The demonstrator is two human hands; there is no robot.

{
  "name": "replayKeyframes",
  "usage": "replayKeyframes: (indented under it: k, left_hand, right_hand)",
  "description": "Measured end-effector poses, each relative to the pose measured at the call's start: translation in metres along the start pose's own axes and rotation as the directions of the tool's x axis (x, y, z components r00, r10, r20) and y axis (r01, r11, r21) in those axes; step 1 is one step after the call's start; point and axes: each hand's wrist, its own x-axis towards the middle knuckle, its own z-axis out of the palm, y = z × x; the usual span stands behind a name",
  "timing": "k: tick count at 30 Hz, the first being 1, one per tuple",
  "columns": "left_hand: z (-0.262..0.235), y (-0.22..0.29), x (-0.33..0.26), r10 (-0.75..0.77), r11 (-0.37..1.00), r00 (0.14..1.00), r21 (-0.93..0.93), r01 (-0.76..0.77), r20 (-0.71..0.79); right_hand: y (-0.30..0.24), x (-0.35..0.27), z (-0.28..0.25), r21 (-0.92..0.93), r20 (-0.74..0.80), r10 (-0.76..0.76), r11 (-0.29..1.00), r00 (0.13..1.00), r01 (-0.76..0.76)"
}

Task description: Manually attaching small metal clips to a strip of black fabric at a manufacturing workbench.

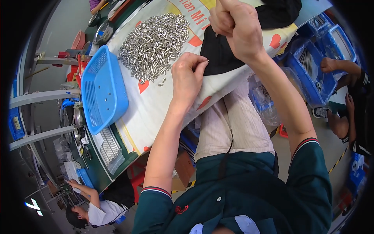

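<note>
A blue perforated plastic basket point(102, 90) rests on the left part of the table point(102, 177), tilted over the left edge of the white printed sack point(150, 113) spread across the tabletop; a few small metal pins lie loose inside it. Just beside the basket, toward the far end of the sack, sits a heap of short silvery metal pins point(154, 45), with a few strays at its near edge.

The left hand point(189, 80) comes up from the lower edge on a bare forearm, wrist bent slightly, and lies near the sack's near edge. Its fingers are curled narrow, thumb and forefinger pinched together at the edge of a black cloth point(220, 54); whether they grip the cloth itself or a single pin is hard to tell from this view.

The black cloth lies on the sack at the right, running to the table's far right corner. The right hand point(235, 27) reaches further out than the left, its forearm stretched long and diagonal from the right shoulder, the back of the hand facing the camera. Its fingers are closed down on a raised fold of the cloth, holding it up off the sack.

At the right, beyond the table, another person's hand point(331, 64) rests at a blue bin point(311, 68) lined with clear plastic.
</note>
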Motion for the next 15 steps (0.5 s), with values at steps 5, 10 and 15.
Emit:
replayKeyframes:
  k: [5,10,15]
  left_hand:
    - [-0.003,0.000,-0.002,-0.026,1.000,1.000,0.000,0.026,-0.008]
    - [-0.013,0.016,-0.012,0.036,0.998,0.999,-0.047,-0.037,-0.019]
    - [-0.061,0.022,-0.046,-0.242,0.933,0.964,-0.248,0.261,0.107]
  right_hand:
    - [0.026,0.019,-0.015,-0.579,0.257,-0.258,0.730,0.931,0.363]
    - [0.071,0.021,-0.033,-0.814,0.529,-0.098,0.223,0.843,0.537]
    - [0.089,0.009,-0.033,-0.818,0.573,0.042,0.075,0.818,0.570]
